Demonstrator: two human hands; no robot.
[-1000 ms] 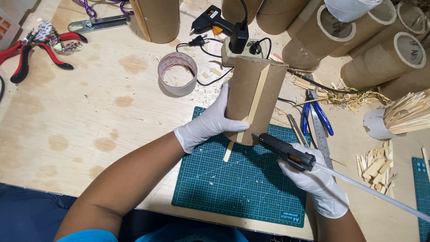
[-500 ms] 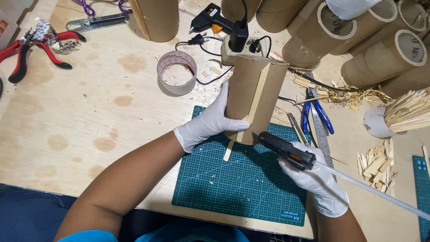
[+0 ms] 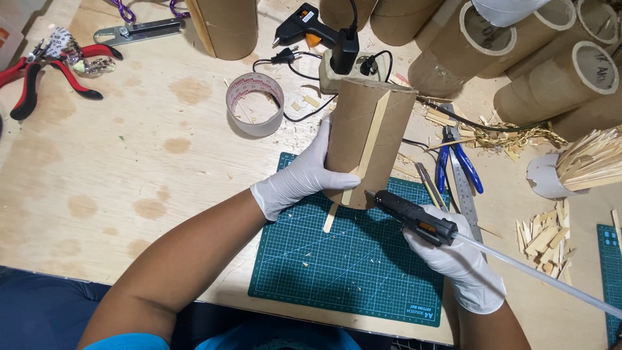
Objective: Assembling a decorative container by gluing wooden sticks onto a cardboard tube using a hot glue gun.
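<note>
My left hand (image 3: 299, 176), in a white glove, grips a wide brown cardboard tube (image 3: 367, 144) that stands on a green cutting mat (image 3: 350, 266). A thin wooden stick (image 3: 363, 162) lies along the tube's side, its lower end hanging past the tube over the mat, held under my left thumb. My right hand (image 3: 457, 259), also gloved, holds a black glue gun (image 3: 408, 212) with a clear glue stick trailing to the right. The gun's nozzle points at the tube's lower right edge, next to the stick.
A tape roll (image 3: 254, 104), red pliers (image 3: 45, 74), a second glue gun (image 3: 304, 24) plugged into a power strip, blue pliers (image 3: 460, 155), a metal ruler, several cardboard tubes (image 3: 551, 58), a cup of wooden sticks (image 3: 583, 165) and loose stick pieces (image 3: 541, 236) lie on the wooden table.
The glue gun's nozzle has crept slightly closer to the tube's lower edge. My left hand and the tube stay as they were.
</note>
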